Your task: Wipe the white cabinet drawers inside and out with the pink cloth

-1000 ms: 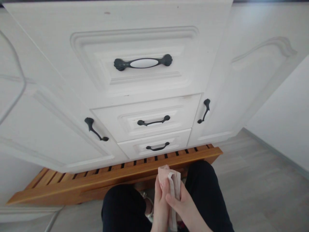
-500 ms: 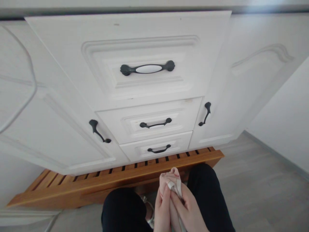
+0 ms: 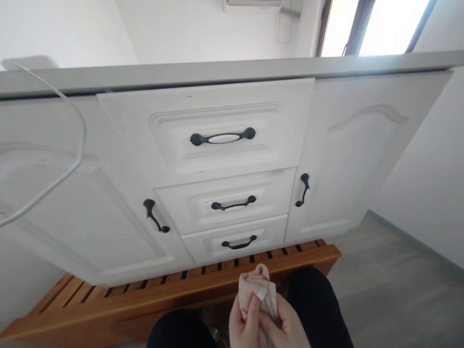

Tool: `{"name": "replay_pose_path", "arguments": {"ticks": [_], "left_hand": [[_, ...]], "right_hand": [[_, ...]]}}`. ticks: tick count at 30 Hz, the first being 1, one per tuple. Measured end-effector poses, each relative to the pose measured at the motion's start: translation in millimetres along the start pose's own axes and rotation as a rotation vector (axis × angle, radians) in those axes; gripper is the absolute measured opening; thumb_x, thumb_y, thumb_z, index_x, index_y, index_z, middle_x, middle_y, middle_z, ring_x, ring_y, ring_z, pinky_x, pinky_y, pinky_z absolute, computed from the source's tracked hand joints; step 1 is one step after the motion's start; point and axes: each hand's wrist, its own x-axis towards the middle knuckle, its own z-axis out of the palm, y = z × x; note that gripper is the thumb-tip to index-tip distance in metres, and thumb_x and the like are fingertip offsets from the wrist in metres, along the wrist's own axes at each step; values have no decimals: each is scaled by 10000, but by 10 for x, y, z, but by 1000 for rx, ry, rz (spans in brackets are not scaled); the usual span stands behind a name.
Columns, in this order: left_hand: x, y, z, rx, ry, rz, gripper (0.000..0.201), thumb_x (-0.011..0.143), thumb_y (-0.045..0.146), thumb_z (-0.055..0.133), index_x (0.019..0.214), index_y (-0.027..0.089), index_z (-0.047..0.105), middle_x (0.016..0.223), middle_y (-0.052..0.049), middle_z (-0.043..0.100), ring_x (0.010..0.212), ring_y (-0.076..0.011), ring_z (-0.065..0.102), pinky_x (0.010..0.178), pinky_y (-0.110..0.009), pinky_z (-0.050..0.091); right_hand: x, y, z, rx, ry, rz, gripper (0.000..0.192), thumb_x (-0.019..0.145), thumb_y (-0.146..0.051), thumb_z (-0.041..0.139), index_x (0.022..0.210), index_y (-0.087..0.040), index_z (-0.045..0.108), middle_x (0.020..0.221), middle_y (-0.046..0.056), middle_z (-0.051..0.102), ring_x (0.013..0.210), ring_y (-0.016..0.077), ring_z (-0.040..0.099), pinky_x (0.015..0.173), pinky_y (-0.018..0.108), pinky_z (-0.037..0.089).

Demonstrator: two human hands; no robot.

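A pale pink piece of cloth [image 3: 255,282] with reddish marks and a small white tag is bunched up between my hands, low in the middle of the view. My left hand [image 3: 243,323] wraps its left side, thumb pressed on the front. My right hand [image 3: 286,325] grips it from the right, with the thumb across the fabric below the tag. Both hands are closed and sit between my dark-trousered knees. The cloth's lower part is hidden by my fingers, so I cannot tell what kind of item it is.
Ahead stands a white cabinet with an upper drawer [image 3: 224,157], lower drawers and side doors, all with dark handles. A slatted wooden bench [image 3: 174,297] runs along its foot. A white cable [image 3: 80,145] hangs down at the left. A window [image 3: 387,26] is at upper right.
The view has tilted up, bringing the countertop, wall and window into sight. Both hands stay closed on the cloth, with the fingers slightly shifted.
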Motion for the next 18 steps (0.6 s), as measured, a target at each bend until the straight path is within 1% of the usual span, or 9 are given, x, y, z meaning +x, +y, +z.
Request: {"name": "replay_pose_path", "arguments": {"ticks": [2,4,7,9,11,13,15,16,18], "left_hand": [[-51,4,-7,10,-16,56,663,739,610,841,1248,209,703,1370,-161,724,1402,-398,568,1219,-489,433],[-115,-5,5,-17,-69,48,716,756,641,817,1314,219,665,1415,-165,691,1399,-394,571,1198,-475,456],[-197,-7,63,-43,-143,-1,717,806,659,760,1376,242,634,1426,-156,672,1413,-373,556,1189,-444,458],[-227,25,108,22,-182,51,632,844,632,730,1334,237,674,1374,-153,674,1374,-354,580,1168,-424,465],[-223,103,136,185,-244,185,519,874,584,710,1241,219,735,1279,-150,660,1270,-335,625,1126,-419,482],[-165,239,145,369,-303,323,432,904,528,680,1191,215,762,1212,-138,628,1185,-315,631,1096,-432,485],[-35,441,156,453,-286,377,380,908,471,688,1194,230,751,1215,-127,618,1155,-296,614,1071,-435,489],[56,566,174,435,-247,352,359,905,443,703,1197,238,740,1244,-122,621,1154,-283,607,1047,-422,500],[276,851,258,263,-165,186,338,876,380,767,1180,239,725,1271,-106,646,1150,-247,612,987,-360,530]], "right_hand": [[-42,23,-27,-40,23,-81,451,921,-523,672,1281,-255,716,1340,154,621,1307,360,565,1182,525,406],[-74,43,-78,-56,90,-108,457,879,-522,727,1265,-276,729,1394,157,565,1324,367,544,1177,530,418],[-81,63,-170,23,137,-78,597,791,-506,832,1333,-297,693,1553,136,466,1449,379,444,1247,536,327],[-73,80,-218,148,52,-22,633,768,-509,859,1333,-275,696,1533,133,526,1455,374,454,1257,529,307],[-72,102,-249,317,-16,64,637,726,-547,887,1263,-238,736,1384,141,660,1343,374,569,1191,522,400],[-76,118,-282,462,32,158,663,663,-568,923,1188,-198,760,1257,149,731,1215,370,655,1094,499,491],[-80,121,-340,533,154,275,683,644,-569,933,1171,-171,760,1182,152,761,1143,357,696,1030,468,537],[-80,122,-383,548,217,333,675,663,-577,919,1174,-166,759,1155,149,770,1128,351,707,1015,457,549],[-84,142,-494,572,283,383,659,714,-626,862,1187,-178,761,1129,135,781,1136,350,713,1017,460,563]]}}
